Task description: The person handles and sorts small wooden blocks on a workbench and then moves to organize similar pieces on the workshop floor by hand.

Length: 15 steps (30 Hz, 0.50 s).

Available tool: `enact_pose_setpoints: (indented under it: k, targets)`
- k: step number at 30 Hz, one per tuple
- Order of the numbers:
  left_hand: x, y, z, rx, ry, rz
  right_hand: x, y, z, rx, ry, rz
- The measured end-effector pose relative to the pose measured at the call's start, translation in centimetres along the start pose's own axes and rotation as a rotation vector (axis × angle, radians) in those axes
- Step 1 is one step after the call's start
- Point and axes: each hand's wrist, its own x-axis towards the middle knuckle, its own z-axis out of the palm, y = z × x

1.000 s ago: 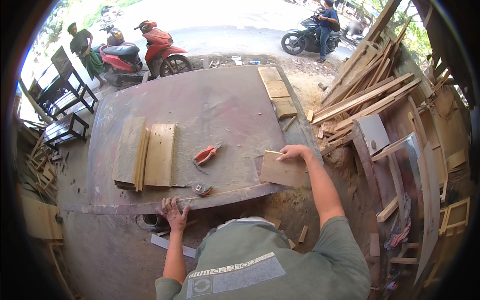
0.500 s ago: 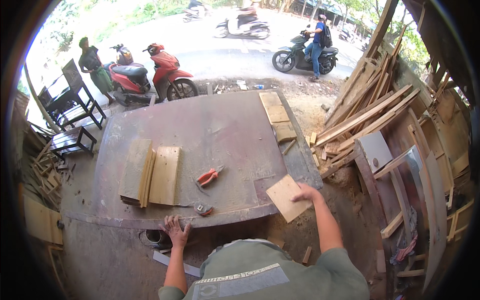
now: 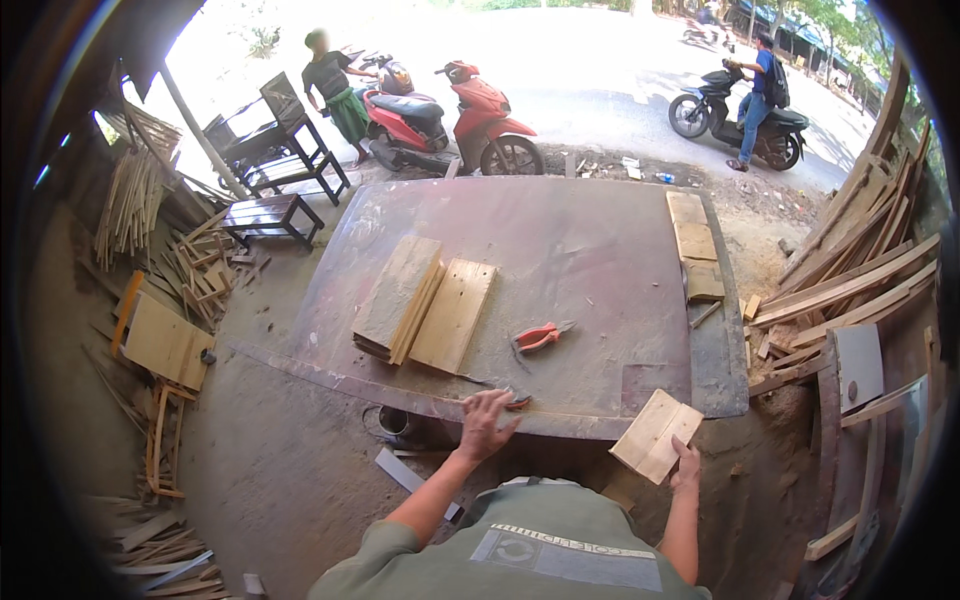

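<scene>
My right hand (image 3: 684,467) grips a short, flat wooden board (image 3: 655,434) by its right edge, holding it tilted at the table's near right corner. My left hand (image 3: 487,424) hovers at the table's front edge, fingers apart. Just past those fingers lies a small dark and red tool (image 3: 518,401), partly hidden by them; it looks like a tape measure. Farther in on the dusty brown table (image 3: 570,230) rest orange-handled pliers (image 3: 538,338). Left of them lie a stack of wooden boards (image 3: 398,295) and a single board (image 3: 454,316) alongside.
More wooden blocks (image 3: 692,240) line the table's right side. Timber (image 3: 850,295) leans at the right, and scrap wood (image 3: 205,270) is piled at the left. Beyond the table stand a dark bench (image 3: 268,212), parked red scooters (image 3: 490,125), a person, and a rider on a black scooter (image 3: 745,115).
The view has swung left, shifting the scene rightward. My left hand has left the table edge and moved right to the small tool. The board in my right hand has turned and tilted.
</scene>
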Motion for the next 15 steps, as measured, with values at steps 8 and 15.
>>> enact_pose_setpoints:
  k: [8, 15]
  targets:
    - [4.2, -12.2, 6.0, 0.51, 0.117, -0.418, -3.3, 5.0, -0.9, 0.539, 0.016, -0.011]
    - [7.9, -20.8, 3.6, 0.388, -0.41, -0.801, -4.1, 4.8, -0.9, 0.575, 0.049, 0.001]
